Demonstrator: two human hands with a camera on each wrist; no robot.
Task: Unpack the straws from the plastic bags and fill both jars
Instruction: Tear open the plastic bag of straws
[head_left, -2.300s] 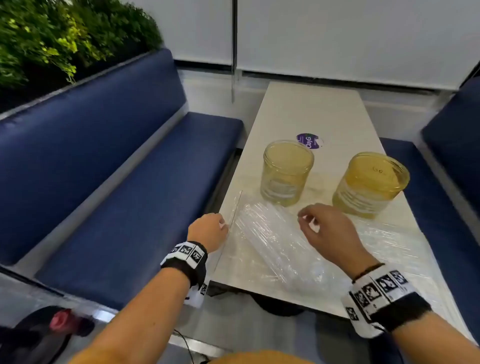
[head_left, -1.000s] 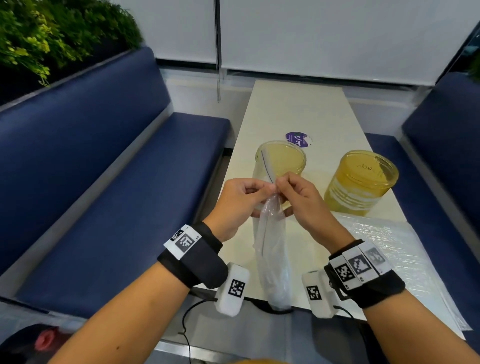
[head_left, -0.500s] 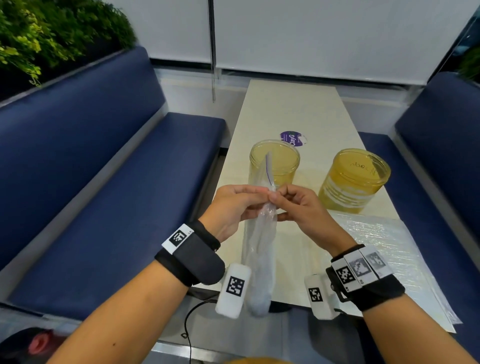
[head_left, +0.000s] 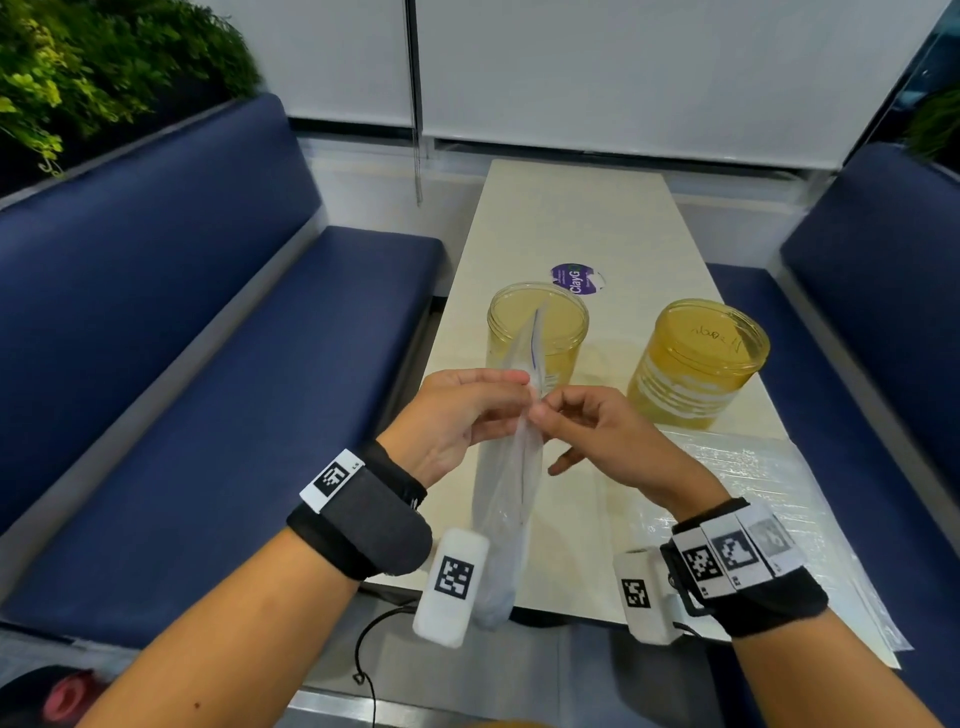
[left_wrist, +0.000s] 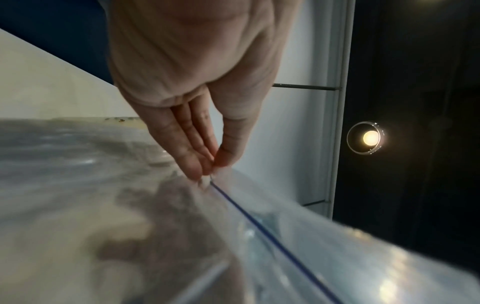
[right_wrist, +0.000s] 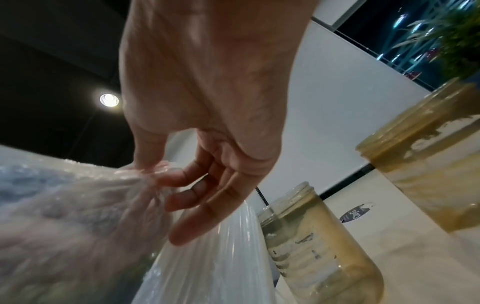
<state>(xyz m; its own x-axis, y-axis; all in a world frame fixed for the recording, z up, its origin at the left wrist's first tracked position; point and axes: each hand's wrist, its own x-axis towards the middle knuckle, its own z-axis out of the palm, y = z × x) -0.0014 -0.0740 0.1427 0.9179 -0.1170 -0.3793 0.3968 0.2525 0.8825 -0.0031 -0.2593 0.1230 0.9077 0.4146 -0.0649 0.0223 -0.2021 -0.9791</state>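
I'm looking at a café or restaurant booth. Navy padded benches (head_left: 218, 332) flank a narrow pale table (head_left: 582, 218), with greenery (head_left: 88, 67) behind one backrest.

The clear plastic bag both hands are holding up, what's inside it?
The clear plastic bag shows pale straws bunched lengthwise inside; their number is unclear through the crinkled film. Left hand and right hand pinch its top.

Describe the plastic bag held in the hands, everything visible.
The plastic bag is clear, crinkled film with a thin blue line near its top. It hangs upright at the table's near edge, in front of the left jar. The left hand and right hand pinch its top. Its contents are blurred.
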